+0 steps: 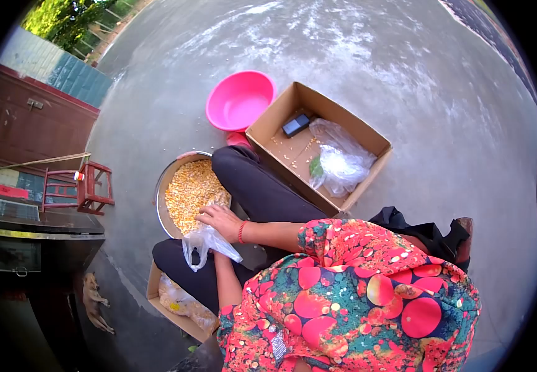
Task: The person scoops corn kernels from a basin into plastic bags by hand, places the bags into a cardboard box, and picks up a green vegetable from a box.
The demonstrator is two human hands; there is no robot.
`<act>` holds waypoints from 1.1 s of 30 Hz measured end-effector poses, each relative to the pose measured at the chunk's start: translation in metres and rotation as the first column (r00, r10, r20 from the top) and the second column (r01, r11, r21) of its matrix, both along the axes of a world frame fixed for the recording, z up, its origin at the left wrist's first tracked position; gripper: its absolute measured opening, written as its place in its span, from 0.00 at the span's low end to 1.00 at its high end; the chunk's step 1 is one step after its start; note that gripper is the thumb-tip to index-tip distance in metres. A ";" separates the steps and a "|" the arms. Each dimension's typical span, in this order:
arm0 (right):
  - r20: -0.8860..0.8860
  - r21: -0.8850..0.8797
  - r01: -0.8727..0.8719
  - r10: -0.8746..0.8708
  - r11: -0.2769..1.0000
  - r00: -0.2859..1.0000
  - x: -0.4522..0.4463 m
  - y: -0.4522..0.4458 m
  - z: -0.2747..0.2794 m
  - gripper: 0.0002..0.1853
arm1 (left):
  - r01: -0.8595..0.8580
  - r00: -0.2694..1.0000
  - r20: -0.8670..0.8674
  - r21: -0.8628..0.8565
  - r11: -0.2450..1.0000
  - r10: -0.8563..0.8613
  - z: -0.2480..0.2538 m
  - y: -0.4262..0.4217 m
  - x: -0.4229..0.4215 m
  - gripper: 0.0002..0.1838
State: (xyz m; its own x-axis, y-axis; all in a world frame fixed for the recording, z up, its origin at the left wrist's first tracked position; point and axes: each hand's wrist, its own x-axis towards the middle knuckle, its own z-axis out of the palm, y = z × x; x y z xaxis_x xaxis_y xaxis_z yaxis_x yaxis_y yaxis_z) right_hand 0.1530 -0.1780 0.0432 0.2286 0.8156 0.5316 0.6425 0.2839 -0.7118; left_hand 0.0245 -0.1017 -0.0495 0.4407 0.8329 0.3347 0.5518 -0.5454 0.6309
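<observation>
Right hand (220, 221) is resting back-upward at the near edge of the yellow kernels (187, 186), its fingers loosely spread and slightly bent; whether they are pinching plastic or cupping grain underneath, I cannot tell. Clear plastic bag (201, 243) is hanging just below it, overlapping the basin's near side and the left thigh. Left forearm (226, 277) is running up behind that bag, which is hiding the left hand, so its opening and grip cannot be told either. The kernels are filling much of the round basin (161, 198), which is sitting in front of the person, between the knees.

Handling this well probably means that one hand is holding the plastic steady, while the other is working low, with fingers close together so that kernels are not slipping between them. Keeping the bag over the basin would be wise, since anything spilling would then be dropping back among the kernels. Thin plastic is likely to be creasing and clinging, so a light touch would be serving better than tugging. Knees staying quiet would also be sparing the basin a knock.
</observation>
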 end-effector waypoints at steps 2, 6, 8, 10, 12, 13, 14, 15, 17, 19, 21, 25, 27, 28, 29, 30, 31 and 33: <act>0.004 -0.126 -0.024 0.025 0.992 1.000 -0.003 0.005 -0.011 0.18 | 0.003 1.000 -0.003 -0.009 1.000 -0.003 -0.001 -0.002 -0.001 0.31; -0.019 -0.232 -0.079 0.076 0.970 0.997 -0.006 0.010 -0.020 0.13 | 0.009 1.000 -0.007 -0.025 1.000 -0.009 0.000 -0.002 -0.002 0.29; -0.002 -0.228 -0.070 0.072 0.971 0.997 -0.005 0.011 -0.021 0.12 | 0.016 1.000 -0.010 -0.029 0.999 -0.017 -0.001 -0.004 -0.003 0.28; 0.001 -0.270 -0.076 0.080 0.960 0.997 -0.004 0.011 -0.018 0.11 | 0.024 1.000 -0.010 -0.034 0.999 -0.024 -0.001 -0.005 -0.003 0.28; 0.006 -0.307 -0.088 0.094 0.948 0.996 -0.005 0.012 -0.017 0.11 | 0.027 1.000 -0.006 -0.037 0.999 -0.027 -0.001 -0.005 -0.005 0.27; 0.020 -0.295 -0.080 0.090 0.952 0.996 -0.005 0.013 -0.018 0.11 | 0.030 1.000 -0.008 -0.037 0.999 -0.030 -0.001 -0.006 -0.004 0.27; 0.035 -0.282 -0.073 0.086 0.957 0.996 -0.005 0.014 -0.019 0.10 | 0.034 0.999 -0.005 -0.040 0.999 -0.034 -0.001 -0.006 -0.005 0.26; 0.038 -0.282 -0.075 0.089 0.956 0.995 -0.004 0.014 -0.019 0.10 | 0.035 0.999 -0.002 -0.039 0.999 -0.035 -0.001 -0.006 -0.005 0.26; 0.062 -0.234 -0.099 0.116 0.967 0.991 -0.003 0.016 -0.019 0.13 | 0.046 0.999 0.003 -0.044 0.998 -0.046 -0.003 -0.010 -0.007 0.25; 0.002 -0.172 -0.112 0.114 0.979 0.993 -0.004 0.018 -0.021 0.12 | 0.050 0.999 0.009 -0.044 0.998 -0.050 -0.005 -0.010 -0.005 0.24; -0.055 -0.111 -0.122 0.116 0.986 0.992 -0.005 0.018 -0.021 0.12 | 0.058 0.998 0.014 -0.044 0.997 -0.058 -0.006 -0.013 -0.006 0.24; -0.026 -0.210 -0.247 0.247 0.946 0.969 -0.005 0.020 -0.025 0.19 | 0.066 0.998 0.021 -0.044 0.997 -0.065 -0.006 -0.014 -0.005 0.22; 0.016 -0.244 -0.312 0.326 0.918 0.945 -0.007 0.024 -0.031 0.24 | 0.066 0.998 0.025 -0.041 0.997 -0.065 -0.004 -0.013 -0.005 0.22; 0.055 -0.199 -0.268 0.284 0.943 0.957 -0.010 0.023 -0.034 0.26 | 0.066 0.998 0.027 -0.040 0.997 -0.065 -0.004 -0.012 -0.006 0.21; 0.095 -0.149 -0.223 0.238 0.963 0.966 -0.012 0.023 -0.036 0.28 | 0.067 0.997 0.030 -0.038 0.997 -0.066 -0.004 -0.013 -0.007 0.21; 0.081 -0.186 -0.250 0.269 0.950 0.960 -0.009 0.019 -0.026 0.27 | 0.070 0.997 0.029 -0.035 0.997 -0.069 -0.005 -0.011 -0.006 0.21; -0.020 -0.207 -0.283 0.286 0.936 0.958 -0.008 0.017 -0.024 0.22 | 0.074 0.997 0.028 -0.034 0.997 -0.073 -0.006 -0.009 -0.005 0.20; 0.054 -0.170 -0.251 0.264 0.953 0.963 -0.008 0.017 -0.024 0.20 | 0.078 0.996 0.039 -0.028 0.997 -0.077 -0.007 -0.009 -0.003 0.20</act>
